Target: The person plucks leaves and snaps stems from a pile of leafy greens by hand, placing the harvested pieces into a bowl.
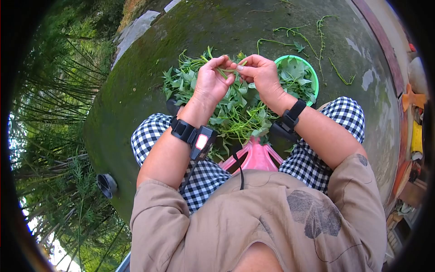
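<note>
Head view: just left of the green basket (316, 80), both hands meet above a leafy pile (242, 115), working a green stem (224, 71) at their fingertips. The right hand (265, 76), nearer the basket, has its grip closed to a pinch of thumb and forefinger on the stem; the left hand (212, 81), farther left of the basket, has its fingers curled closed on it too, though they hide exactly where they bear. The step in hand looks like handling this one stem apart from the pile, which spreads left of the basket. Leaves (294, 73) lie inside the basket; loose vines (321, 41) stretch beyond it. A next move would seem to call for close-set pinches, with the thumbs guiding any bend or pull.
</note>
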Tool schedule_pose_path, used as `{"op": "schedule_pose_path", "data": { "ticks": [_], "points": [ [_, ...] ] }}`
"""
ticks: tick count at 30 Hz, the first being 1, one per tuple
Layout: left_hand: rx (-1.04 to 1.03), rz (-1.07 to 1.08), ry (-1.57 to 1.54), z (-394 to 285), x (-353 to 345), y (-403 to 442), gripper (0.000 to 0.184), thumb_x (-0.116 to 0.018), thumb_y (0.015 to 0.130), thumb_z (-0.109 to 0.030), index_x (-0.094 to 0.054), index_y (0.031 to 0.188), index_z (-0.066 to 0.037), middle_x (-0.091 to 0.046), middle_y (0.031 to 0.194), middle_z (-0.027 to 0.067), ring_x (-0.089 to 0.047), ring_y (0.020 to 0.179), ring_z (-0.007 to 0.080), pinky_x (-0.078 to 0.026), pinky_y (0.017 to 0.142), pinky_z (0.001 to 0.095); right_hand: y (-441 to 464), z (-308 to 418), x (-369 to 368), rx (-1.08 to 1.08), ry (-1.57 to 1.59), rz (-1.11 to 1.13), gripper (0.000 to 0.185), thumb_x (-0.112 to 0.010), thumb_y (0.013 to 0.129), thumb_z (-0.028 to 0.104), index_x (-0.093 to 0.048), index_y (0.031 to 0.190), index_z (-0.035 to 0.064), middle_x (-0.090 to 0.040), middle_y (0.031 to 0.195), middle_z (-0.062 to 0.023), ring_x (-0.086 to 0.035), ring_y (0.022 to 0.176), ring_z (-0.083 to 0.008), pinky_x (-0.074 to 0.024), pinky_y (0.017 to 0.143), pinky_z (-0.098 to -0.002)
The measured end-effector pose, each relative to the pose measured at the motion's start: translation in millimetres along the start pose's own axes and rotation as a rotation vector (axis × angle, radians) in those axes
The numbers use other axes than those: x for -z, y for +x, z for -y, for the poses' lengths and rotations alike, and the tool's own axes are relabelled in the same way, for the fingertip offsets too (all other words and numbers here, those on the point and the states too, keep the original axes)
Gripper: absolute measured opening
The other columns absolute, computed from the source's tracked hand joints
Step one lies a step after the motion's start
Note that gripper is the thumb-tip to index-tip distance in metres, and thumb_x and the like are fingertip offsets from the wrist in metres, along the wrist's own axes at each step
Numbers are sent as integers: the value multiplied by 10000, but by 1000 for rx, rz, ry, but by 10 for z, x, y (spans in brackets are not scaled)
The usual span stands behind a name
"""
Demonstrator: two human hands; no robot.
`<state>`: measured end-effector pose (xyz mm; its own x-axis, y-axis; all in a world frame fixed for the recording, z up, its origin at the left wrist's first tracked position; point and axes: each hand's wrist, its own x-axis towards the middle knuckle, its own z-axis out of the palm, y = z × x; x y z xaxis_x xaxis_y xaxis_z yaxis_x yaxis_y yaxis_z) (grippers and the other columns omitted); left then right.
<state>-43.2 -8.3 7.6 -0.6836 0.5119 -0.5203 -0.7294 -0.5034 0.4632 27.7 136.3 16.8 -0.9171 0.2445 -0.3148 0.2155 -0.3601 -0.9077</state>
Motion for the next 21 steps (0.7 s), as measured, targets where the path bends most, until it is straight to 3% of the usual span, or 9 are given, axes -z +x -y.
{"op": "schedule_pose_path", "data": {
  "ticks": [6, 10, 13, 16, 21],
  "points": [
    [-48, -45, 331, -12, -69, -120, 122, -577, 887, -115, -605, 953, -17, -645, 884, 81, -667, 822, 202, -370, 462, 241, 139, 282, 79, 184, -129, 101, 48, -663, 845, 58, -620, 857, 38, -651, 768, -14, -591, 669, -64, -438, 602, -193],
    [-155, -117, 571, -18, -138, -212, 132, -601, 873, -111, -615, 962, -15, -647, 892, 86, -669, 792, 182, -349, 445, 221, 175, 302, 166, 443, -535, 176, 47, -645, 843, 36, -632, 871, 1, -660, 826, -14, -623, 748, -104, -479, 654, -252],
    [-145, -63, 576, -116, -112, -231, 154, -608, 866, -101, -642, 964, 12, -634, 802, 68, -630, 665, 136, -336, 428, 206, 168, 283, 213, 642, -812, 162, 76, -651, 828, 43, -641, 896, 11, -658, 835, -40, -648, 751, -159, -498, 667, -291],
    [-117, -2, 597, -168, -150, -259, 163, -619, 861, -106, -660, 950, 23, -615, 717, 51, -577, 587, 104, -328, 418, 201, 159, 202, 213, 778, -980, 99, 61, -658, 800, 137, -663, 843, 94, -642, 848, -59, -643, 752, -295, -512, 640, -389],
    [-90, -11, 739, -164, -132, -242, 146, -652, 843, -114, -662, 922, 9, -610, 689, 38, -537, 534, 85, -310, 405, 199, 104, 178, 193, 831, -1060, 111, 55, -656, 798, 157, -647, 805, 103, -596, 824, -50, -637, 745, -294, -506, 619, -408]
  ]
}}
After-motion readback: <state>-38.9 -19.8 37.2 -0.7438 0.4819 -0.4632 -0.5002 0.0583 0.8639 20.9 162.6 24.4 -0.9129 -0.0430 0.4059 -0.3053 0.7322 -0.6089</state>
